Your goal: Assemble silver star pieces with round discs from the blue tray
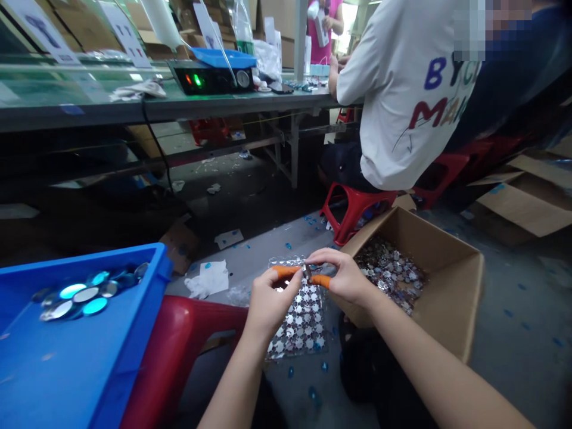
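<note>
A: Where are the person's hands?

B: Near the centre of the frame. The left hand and the right hand meet there, both pinching a small metal piece between their fingertips. Each wears an orange finger cover.

A: What lies beneath them?

B: A clear plastic tray, with rows of silvery, star-edged pieces in it. Blue discs are scattered on the floor around it.

A: And to either side?

B: Right of centre, an open cardboard box holds a heap of loose silvery pieces. At lower left, a blue bin contains round, mirror-like discs, some with blue faces; it overlaps a red stool in the view.

A: Anything farther up?

B: A worktop crosses the upper left, carrying a black device with a green light and a blue dish on top. At upper right, a co-worker in a white shirt sits on another red stool.
</note>
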Demonstrator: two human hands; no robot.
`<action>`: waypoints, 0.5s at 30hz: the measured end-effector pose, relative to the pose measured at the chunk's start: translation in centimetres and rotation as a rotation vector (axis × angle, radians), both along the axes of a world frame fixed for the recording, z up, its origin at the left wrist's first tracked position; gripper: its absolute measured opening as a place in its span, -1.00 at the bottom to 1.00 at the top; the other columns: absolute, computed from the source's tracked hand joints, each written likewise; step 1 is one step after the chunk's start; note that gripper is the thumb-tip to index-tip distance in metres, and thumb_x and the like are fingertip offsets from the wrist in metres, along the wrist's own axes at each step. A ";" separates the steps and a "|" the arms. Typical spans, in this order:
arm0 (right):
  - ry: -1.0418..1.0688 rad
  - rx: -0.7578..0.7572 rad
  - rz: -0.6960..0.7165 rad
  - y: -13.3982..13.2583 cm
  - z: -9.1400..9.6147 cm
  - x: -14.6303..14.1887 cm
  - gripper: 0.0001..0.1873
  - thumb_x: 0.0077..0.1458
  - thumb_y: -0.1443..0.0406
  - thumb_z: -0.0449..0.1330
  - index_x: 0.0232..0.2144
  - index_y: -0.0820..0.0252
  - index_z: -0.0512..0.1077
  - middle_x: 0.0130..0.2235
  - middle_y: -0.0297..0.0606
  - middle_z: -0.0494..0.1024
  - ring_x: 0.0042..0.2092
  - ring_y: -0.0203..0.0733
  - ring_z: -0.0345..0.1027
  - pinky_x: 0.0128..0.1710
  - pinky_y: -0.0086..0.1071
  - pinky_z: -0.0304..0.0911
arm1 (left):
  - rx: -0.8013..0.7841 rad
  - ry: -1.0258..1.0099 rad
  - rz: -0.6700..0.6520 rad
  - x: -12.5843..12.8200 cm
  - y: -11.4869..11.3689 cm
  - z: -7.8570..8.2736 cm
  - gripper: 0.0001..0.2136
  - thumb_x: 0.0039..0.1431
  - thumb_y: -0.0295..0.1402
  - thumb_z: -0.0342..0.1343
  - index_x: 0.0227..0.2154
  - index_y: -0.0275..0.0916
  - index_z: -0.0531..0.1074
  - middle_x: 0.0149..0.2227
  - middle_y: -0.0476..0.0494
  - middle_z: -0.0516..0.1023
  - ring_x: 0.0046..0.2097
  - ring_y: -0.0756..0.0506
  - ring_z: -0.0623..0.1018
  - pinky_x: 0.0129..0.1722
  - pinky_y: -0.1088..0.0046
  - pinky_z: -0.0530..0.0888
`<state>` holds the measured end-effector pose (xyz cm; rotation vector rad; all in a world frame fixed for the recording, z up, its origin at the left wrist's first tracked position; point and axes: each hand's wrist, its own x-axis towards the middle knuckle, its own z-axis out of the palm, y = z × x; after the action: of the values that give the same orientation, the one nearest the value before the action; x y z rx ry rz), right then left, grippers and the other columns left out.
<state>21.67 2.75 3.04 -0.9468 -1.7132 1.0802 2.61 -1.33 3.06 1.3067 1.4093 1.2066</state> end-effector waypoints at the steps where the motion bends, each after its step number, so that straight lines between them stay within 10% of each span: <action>1: -0.014 0.018 0.007 0.0 -0.1 0.1 -0.72 -0.04 0.31 0.45 -0.20 0.07 0.66 -0.13 -0.16 0.62 -0.07 -0.06 0.50 0.02 -0.14 0.38 | 0.010 0.032 0.004 0.0 -0.1 0.0 -0.77 0.08 -0.16 0.31 -0.33 -0.22 0.65 -0.31 -0.16 0.65 -0.26 -0.16 0.60 -0.25 0.37 0.50; 11: 0.022 -0.070 0.009 0.0 -0.7 0.2 -0.68 -0.07 0.27 0.46 -0.19 0.12 0.62 -0.10 -0.16 0.59 -0.07 -0.07 0.46 0.02 -0.16 0.37 | -0.023 0.280 0.071 -0.6 0.6 -0.5 -0.83 0.15 -0.27 0.17 -0.36 -0.26 0.57 -0.37 -0.19 0.62 -0.34 -0.17 0.60 -0.33 0.36 0.50; 15: 0.306 -0.361 -0.089 1.5 -3.4 1.0 -0.47 -0.22 0.21 0.53 -0.14 0.12 0.52 -0.14 -0.19 0.58 -0.11 -0.09 0.48 -0.09 -0.18 0.44 | -0.094 0.832 -0.267 0.2 -0.7 -2.8 -0.87 0.04 -0.49 0.14 -0.38 -0.24 0.57 -0.30 -0.33 0.62 -0.30 -0.28 0.63 -0.31 0.25 0.53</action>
<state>22.66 4.21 -0.32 -1.0067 -1.2402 1.4231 2.77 -2.02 0.27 1.9687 1.7343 0.3983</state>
